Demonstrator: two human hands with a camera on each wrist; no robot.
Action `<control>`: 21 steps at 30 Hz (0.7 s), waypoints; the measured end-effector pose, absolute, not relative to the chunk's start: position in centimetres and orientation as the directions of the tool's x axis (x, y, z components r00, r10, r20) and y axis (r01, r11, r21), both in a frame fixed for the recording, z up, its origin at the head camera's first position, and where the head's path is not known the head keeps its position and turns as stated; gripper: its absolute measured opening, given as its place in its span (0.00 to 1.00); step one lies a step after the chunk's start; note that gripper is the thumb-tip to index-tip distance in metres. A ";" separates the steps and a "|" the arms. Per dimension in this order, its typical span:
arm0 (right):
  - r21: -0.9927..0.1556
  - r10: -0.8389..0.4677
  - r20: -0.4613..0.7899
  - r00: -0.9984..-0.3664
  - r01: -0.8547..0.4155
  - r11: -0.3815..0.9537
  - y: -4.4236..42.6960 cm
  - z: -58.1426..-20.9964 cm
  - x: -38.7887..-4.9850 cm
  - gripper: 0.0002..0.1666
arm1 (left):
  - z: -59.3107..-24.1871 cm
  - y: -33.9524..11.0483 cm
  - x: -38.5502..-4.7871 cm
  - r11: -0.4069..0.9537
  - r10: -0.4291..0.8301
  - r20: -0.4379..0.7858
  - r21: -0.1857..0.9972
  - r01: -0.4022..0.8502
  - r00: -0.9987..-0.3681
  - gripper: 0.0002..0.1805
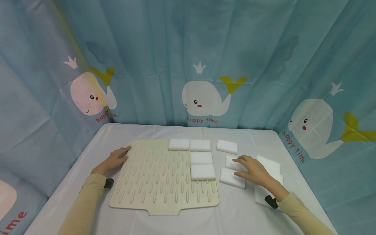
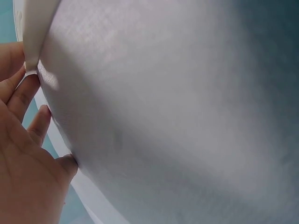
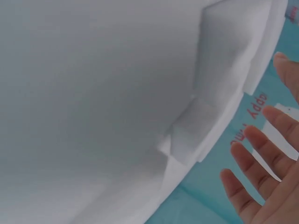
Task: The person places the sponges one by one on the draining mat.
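A beige mat [image 1: 152, 182] with raised oval ridges and a tab at its near edge lies flat on the table. My left hand [image 1: 114, 160] is at the mat's left edge, its fingertips touching the rim [image 2: 38, 32] in the left wrist view. Several white sponge blocks [image 1: 202, 172] sit along the mat's far edge and right side. My right hand [image 1: 254, 169], fingers spread and apart from each other, hovers over two more blocks, a farther one [image 1: 230, 162] and a nearer one [image 1: 230, 178]. Nothing is visible in its grasp; the right wrist view shows the same hand [image 3: 275, 177] with loose fingers.
Another white block [image 1: 227, 147] lies to the right of the mat's far corner. More blocks [image 1: 268, 164] lie under and beyond my right forearm. A white cloth [image 1: 141, 132] covers the table, and a blue curtain [image 1: 152, 98] with whale prints surrounds it.
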State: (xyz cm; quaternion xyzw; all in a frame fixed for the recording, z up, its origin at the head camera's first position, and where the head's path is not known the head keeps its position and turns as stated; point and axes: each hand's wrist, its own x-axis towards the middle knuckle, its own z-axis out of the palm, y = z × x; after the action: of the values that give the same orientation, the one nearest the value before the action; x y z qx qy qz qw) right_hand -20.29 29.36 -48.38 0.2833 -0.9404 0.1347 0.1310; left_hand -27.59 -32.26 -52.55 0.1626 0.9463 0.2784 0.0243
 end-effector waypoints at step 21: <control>-0.183 -0.429 0.266 -0.864 -0.482 0.857 33.3 -49.0 -15.5 0.29 | -52.6 -32.2 -27.6 0.803 0.286 -0.015 0.550 0.230 -0.958 0.30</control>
State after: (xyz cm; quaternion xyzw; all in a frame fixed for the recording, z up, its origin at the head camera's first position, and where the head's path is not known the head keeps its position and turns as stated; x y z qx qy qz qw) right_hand -15.47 33.28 -48.97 0.2377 -0.9575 0.1223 0.1083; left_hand -27.57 -32.23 -52.62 0.1360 0.9481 0.2831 0.0486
